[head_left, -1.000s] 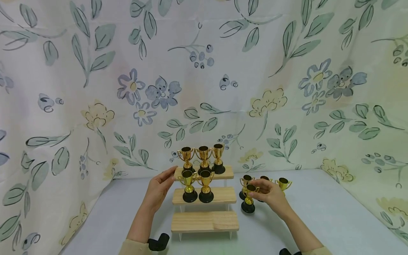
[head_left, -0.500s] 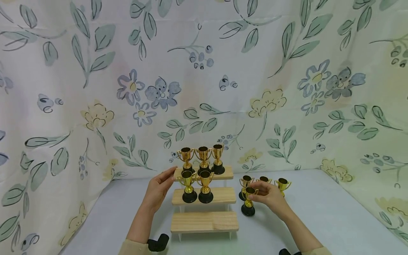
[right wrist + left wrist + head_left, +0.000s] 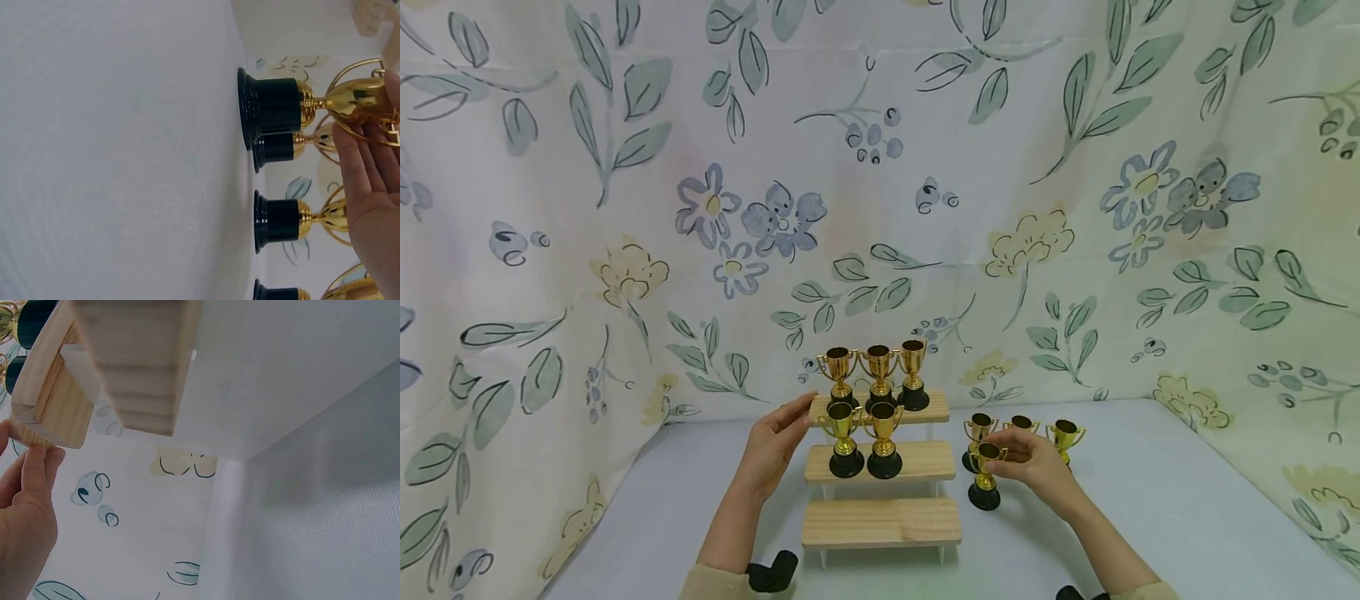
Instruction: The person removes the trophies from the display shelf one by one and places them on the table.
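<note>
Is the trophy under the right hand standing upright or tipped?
Upright. The trophy has its black base flat on the table, cup upward; the right hand holds its cup.

the trophies (image 3: 985,475) are shiny gold cups on glossy black bases, on the stand and on the surface alike. the stepped display stand (image 3: 882,522) has pale, light-grained wooden boards on white supports. the surface (image 3: 1150,517) is a plain pale grey-white. the backdrop cloth (image 3: 880,167) is cream, printed with grey-green leaves, dusty blue flowers and berries, and soft yellow blooms outlined in dark ink. the sleeves (image 3: 707,583) are beige.
</note>
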Demonstrator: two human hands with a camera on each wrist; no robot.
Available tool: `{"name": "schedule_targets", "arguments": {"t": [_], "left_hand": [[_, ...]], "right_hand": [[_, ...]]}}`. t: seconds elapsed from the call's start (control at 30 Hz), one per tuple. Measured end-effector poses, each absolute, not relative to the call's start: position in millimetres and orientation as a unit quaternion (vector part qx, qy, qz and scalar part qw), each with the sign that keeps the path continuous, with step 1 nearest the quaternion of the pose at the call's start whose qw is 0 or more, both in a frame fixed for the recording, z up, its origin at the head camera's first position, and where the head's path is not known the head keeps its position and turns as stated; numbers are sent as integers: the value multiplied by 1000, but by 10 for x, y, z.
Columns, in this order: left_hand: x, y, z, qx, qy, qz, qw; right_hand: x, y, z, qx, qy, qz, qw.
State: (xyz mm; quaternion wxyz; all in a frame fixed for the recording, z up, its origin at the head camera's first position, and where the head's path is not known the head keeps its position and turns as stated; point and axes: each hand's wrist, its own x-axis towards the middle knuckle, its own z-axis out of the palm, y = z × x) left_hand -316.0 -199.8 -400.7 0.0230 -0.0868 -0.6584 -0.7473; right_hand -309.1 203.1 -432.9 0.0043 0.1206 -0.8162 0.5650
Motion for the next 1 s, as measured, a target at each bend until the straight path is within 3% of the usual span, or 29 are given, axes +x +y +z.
{"name": "schedule_targets", "arguments": {"t": [1.0], "left_hand": [[-3147,-1994,-3998,-88,-662,-744,24]], "right_hand": [[-3108,2058,-4313,178,-804,567,7]]}}
